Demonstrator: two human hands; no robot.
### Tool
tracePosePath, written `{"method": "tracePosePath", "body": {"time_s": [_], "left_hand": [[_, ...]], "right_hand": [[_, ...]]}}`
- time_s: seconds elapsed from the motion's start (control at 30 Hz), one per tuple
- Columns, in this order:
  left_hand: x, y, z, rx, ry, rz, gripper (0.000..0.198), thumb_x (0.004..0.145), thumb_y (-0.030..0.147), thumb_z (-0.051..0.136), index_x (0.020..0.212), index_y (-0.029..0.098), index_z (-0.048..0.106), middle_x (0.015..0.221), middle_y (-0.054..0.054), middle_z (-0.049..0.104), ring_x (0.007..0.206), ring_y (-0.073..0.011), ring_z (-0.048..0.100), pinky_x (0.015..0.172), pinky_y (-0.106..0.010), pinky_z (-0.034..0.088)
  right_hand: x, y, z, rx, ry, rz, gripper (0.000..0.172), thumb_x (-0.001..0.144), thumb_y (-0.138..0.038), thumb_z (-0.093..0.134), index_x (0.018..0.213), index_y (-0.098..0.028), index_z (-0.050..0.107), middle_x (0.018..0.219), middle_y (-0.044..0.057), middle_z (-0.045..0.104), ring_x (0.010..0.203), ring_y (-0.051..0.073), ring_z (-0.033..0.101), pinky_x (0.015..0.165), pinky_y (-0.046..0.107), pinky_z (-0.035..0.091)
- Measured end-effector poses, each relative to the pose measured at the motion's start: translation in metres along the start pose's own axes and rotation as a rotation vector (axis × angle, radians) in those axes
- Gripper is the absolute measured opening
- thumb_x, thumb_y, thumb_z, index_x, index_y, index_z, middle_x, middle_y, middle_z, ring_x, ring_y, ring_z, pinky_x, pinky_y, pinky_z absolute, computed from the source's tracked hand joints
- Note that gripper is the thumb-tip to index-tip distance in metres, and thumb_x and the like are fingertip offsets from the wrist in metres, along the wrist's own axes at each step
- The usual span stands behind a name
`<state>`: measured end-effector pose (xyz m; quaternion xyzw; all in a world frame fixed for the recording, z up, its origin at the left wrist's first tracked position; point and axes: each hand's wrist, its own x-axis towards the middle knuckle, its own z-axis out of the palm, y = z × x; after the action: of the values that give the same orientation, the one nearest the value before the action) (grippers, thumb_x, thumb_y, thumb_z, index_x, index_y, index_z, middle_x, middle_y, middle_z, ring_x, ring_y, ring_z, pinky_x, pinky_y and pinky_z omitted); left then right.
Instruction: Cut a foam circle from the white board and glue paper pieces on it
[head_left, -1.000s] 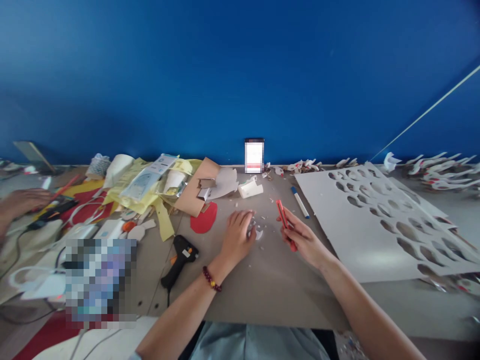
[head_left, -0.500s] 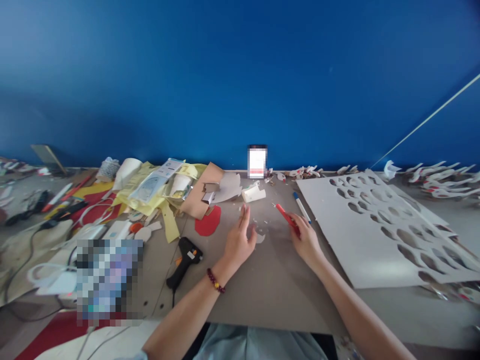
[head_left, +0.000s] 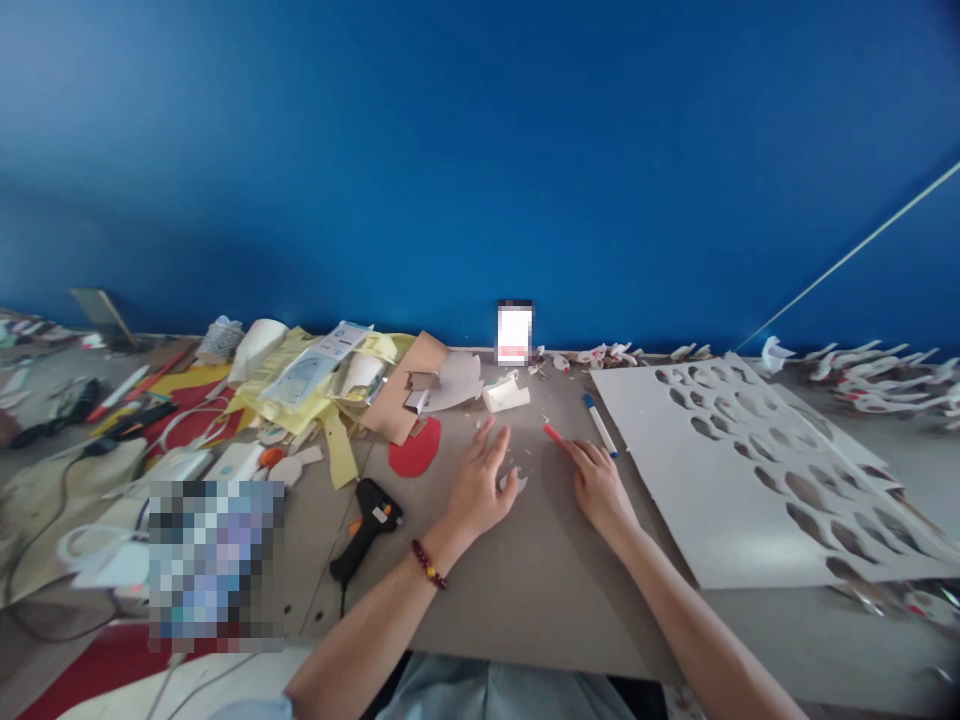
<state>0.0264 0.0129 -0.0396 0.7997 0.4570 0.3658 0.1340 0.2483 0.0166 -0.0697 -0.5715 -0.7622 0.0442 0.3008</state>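
My left hand [head_left: 484, 482] is open, with its fingers apart just over the grey tabletop [head_left: 525, 590]. A small pale scrap of paper [head_left: 517, 480] shows by its thumb. My right hand [head_left: 606, 490] has its fingers closed over a slim red craft knife [head_left: 553, 431], whose narrow tip points forward and left; most of its handle is hidden under the fingers. A white roll-shaped piece [head_left: 507, 394] lies ahead, between the hands. Beside my right hand lies a white marker with a blue cap [head_left: 600, 425].
On the right lies a white sheet with cut-out ovals [head_left: 667, 490]. A black glue gun [head_left: 367, 530] and a red paper piece [head_left: 415, 448] are left of my hands. A phone [head_left: 514, 332] leans on the blue wall [head_left: 480, 150]. Packets and yellow paper [head_left: 315, 375] pile up at the back left.
My right hand has lowered the red craft knife toward the table, and less of its handle shows. My left hand's fingers have spread and shifted slightly. The view has tilted a little.
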Motion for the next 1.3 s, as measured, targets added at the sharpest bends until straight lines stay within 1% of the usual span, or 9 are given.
{"method": "tracePosePath", "body": {"time_s": [0.07, 0.13, 0.27, 0.37, 0.43, 0.57, 0.77, 1.03, 1.3], "left_hand": [[0.001, -0.001, -0.001, 0.096, 0.011, 0.043, 0.045, 0.083, 0.016, 0.050, 0.128, 0.017, 0.052, 0.149, -0.014, 0.033, 0.140, -0.0312, 0.024, 0.111, -0.056, 0.028], [0.002, -0.001, -0.001, 0.122, -0.010, 0.043, 0.034, 0.083, 0.016, 0.051, 0.116, 0.016, 0.060, 0.147, -0.014, 0.037, 0.137, -0.0301, 0.032, 0.111, -0.055, 0.028], [0.000, -0.001, 0.002, 0.100, -0.057, 0.013, 0.043, 0.083, 0.013, 0.050, 0.125, 0.018, 0.051, 0.121, -0.011, 0.063, 0.116, -0.0228, 0.056, 0.111, -0.053, 0.030], [-0.001, -0.003, 0.006, 0.086, -0.035, 0.032, 0.054, 0.082, 0.011, 0.047, 0.135, 0.017, 0.039, 0.123, -0.011, 0.061, 0.117, -0.0229, 0.055, 0.111, -0.053, 0.029], [-0.003, -0.003, 0.008, 0.061, -0.025, 0.007, 0.053, 0.081, 0.011, 0.049, 0.133, 0.016, 0.040, 0.121, -0.013, 0.061, 0.113, -0.0249, 0.058, 0.103, -0.049, 0.041], [-0.003, -0.003, 0.008, 0.035, -0.043, -0.060, 0.037, 0.082, 0.012, 0.049, 0.119, 0.018, 0.052, 0.100, -0.010, 0.067, 0.090, -0.0236, 0.064, 0.077, -0.038, 0.053], [0.000, 0.000, 0.003, 0.122, 0.023, 0.049, 0.030, 0.083, 0.010, 0.047, 0.111, 0.018, 0.054, 0.090, -0.006, 0.067, 0.086, -0.0218, 0.062, 0.080, -0.038, 0.049], [-0.002, -0.002, 0.007, 0.178, 0.091, 0.106, 0.015, 0.076, 0.006, 0.047, 0.083, 0.017, 0.055, 0.071, -0.006, 0.062, 0.068, -0.0207, 0.058, 0.063, -0.032, 0.046], [-0.001, -0.001, 0.004, 0.129, 0.072, 0.033, 0.017, 0.077, 0.007, 0.047, 0.083, 0.017, 0.058, 0.073, -0.006, 0.063, 0.071, -0.0208, 0.059, 0.065, -0.033, 0.047]], "right_hand": [[0.001, -0.005, -0.003, -0.018, -0.004, 0.002, 0.052, 0.082, -0.005, 0.036, 0.128, -0.021, 0.054, 0.114, 0.012, 0.060, 0.103, 0.028, 0.054, 0.091, 0.049, 0.045], [0.002, -0.015, -0.011, -0.016, 0.022, 0.010, 0.050, 0.084, -0.008, 0.038, 0.129, -0.022, 0.052, 0.118, 0.011, 0.058, 0.108, 0.028, 0.053, 0.092, 0.049, 0.044], [0.007, -0.052, -0.042, 0.085, 0.021, -0.017, 0.048, 0.086, -0.014, 0.042, 0.132, -0.026, 0.048, 0.124, 0.009, 0.058, 0.113, 0.027, 0.053, 0.098, 0.048, 0.041], [0.027, -0.085, -0.060, 0.236, -0.084, -0.098, 0.036, 0.089, -0.018, 0.044, 0.122, -0.024, 0.057, 0.119, 0.008, 0.062, 0.113, 0.025, 0.055, 0.096, 0.041, 0.044], [0.054, -0.104, -0.060, 0.305, -0.153, -0.135, 0.033, 0.088, -0.016, 0.044, 0.115, -0.024, 0.062, 0.113, 0.007, 0.066, 0.106, 0.023, 0.059, 0.090, 0.037, 0.047], [0.129, -0.128, -0.026, 0.319, -0.310, -0.231, 0.030, 0.088, -0.014, 0.045, 0.105, -0.020, 0.068, 0.104, 0.006, 0.070, 0.098, 0.020, 0.063, 0.086, 0.032, 0.047], [0.214, -0.145, 0.050, 0.275, -0.424, -0.116, 0.029, 0.090, -0.014, 0.045, 0.106, -0.018, 0.069, 0.115, 0.007, 0.068, 0.104, 0.021, 0.061, 0.087, 0.028, 0.045], [0.234, -0.148, 0.101, 0.261, -0.435, -0.041, 0.022, 0.090, -0.023, 0.052, 0.098, -0.015, 0.071, 0.111, 0.011, 0.069, 0.102, 0.024, 0.060, 0.084, 0.028, 0.043], [0.229, -0.150, 0.100, 0.413, -0.402, 0.011, 0.009, 0.079, -0.024, 0.066, 0.074, -0.016, 0.068, 0.089, 0.006, 0.071, 0.085, 0.019, 0.062, 0.071, 0.024, 0.043]]}}
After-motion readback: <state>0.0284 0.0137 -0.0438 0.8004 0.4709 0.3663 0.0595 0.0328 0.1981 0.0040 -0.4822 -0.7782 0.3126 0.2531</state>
